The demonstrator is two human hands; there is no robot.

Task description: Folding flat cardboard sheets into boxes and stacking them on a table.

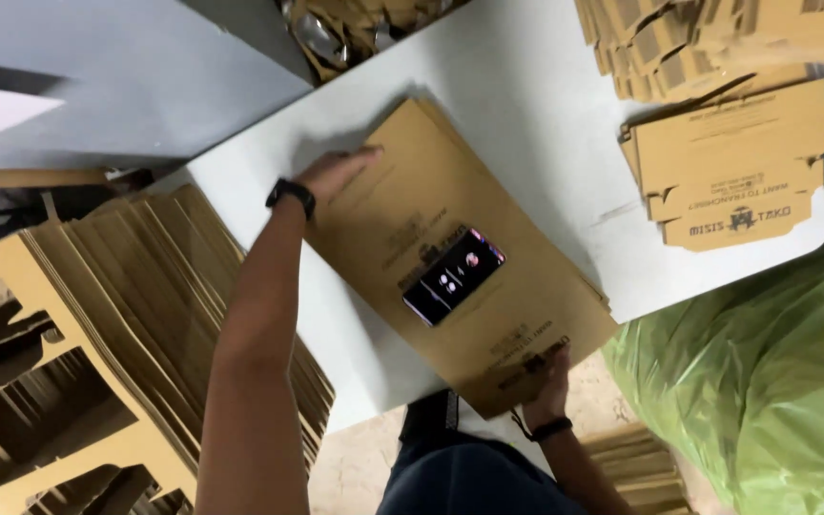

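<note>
**Both hands on a stack of flat cardboard blanks**

The left hand [336,174] lies open and flat on the far corner of the stack of flat cardboard box blanks [450,257], at about ten o'clock from the stack's middle. The right hand [547,380] pinches the near corner, at five o'clock. A smartphone [453,275], screen lit, rests mid-stack. The stack sits on a white table [526,95]. Folded boxes [731,172] lie at two o'clock; a green plastic bag [755,381] at four.
</note>
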